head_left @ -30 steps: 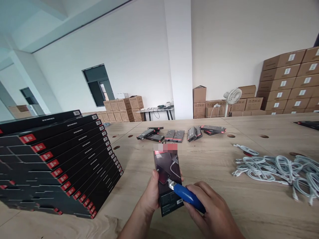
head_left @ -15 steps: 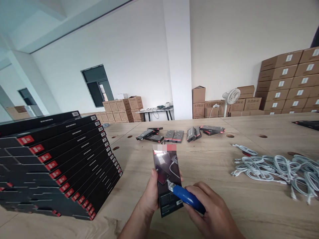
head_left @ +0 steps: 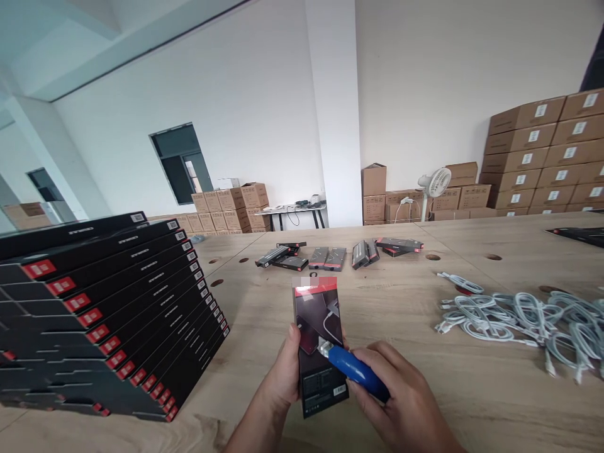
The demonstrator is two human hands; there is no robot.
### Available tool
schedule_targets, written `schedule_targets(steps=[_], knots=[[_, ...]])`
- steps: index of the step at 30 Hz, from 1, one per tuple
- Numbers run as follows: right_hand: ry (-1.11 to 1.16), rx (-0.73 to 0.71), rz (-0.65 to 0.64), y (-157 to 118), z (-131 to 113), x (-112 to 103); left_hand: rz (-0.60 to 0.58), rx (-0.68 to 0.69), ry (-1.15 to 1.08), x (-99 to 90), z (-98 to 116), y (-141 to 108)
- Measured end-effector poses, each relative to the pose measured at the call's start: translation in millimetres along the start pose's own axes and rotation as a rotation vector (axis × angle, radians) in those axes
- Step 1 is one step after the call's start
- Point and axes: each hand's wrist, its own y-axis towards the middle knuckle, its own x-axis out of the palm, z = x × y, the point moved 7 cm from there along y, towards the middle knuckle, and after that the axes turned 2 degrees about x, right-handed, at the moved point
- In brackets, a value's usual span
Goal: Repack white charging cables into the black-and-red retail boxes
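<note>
My left hand (head_left: pixel 283 371) grips a slim dark box (head_left: pixel 315 368) with a red top edge, thumb along its left side and fingertips showing at its right side. The box is tilted up, its printed face towards me. In my right hand (head_left: pixel 394 390) is a blue-handled tool (head_left: pixel 356 371), its pale metallic tip over the middle of the box's face. Whether the tip touches the box I cannot tell. A tall stack of black boxes (head_left: pixel 155 302) with red end labels stands left of my hands.
Several small boxes (head_left: pixel 334 258) lie across the middle of the wooden table (head_left: pixel 387 308). Coiled white cables (head_left: pixel 491 318) are spread at the right. A dark flat item (head_left: pixel 578 235) lies at the far right edge. Cartons (head_left: pixel 523 157) and a fan (head_left: pixel 436 182) stand beyond.
The view has shifted slightly. The held box leans a little differently and its face shows less glare. The blue tool's tip remains over the middle of the face.
</note>
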Motion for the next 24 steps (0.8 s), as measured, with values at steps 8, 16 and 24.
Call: schedule_targets(steps=[8, 16, 24], knots=[[0.016, 0.040, 0.031, 0, 3, -6, 0.024, 0.001, 0.010, -2.3, 1, 0], [-0.039, -0.014, -0.055, 2, -3, 1, 0.058, 0.037, -0.013, 6.1, 10, 3], [0.018, 0.041, 0.011, 3, 3, -6, 0.089, 0.015, -0.062, 3.9, 9, 3]])
